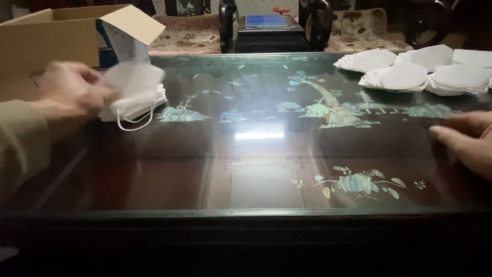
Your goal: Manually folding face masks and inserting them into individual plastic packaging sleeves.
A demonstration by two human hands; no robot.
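Note:
My left hand (72, 90) is at the left of a dark glossy table (256, 174), blurred by motion, holding a white folded face mask (134, 77) just above a small stack of the same masks (136, 109) with an ear loop hanging off the front. My right hand (467, 141) rests low at the table's right side, fingers stretched leftward, with nothing in it. Several piles of white masks (417, 72) lie at the far right of the table, beyond my right hand.
An open cardboard box (56, 38) stands at the far left corner behind the mask stack. The tabletop has shell inlay of flowers and birds and a bright glare spot (259, 135). Upholstered chairs (187, 33) and a dark small table stand beyond.

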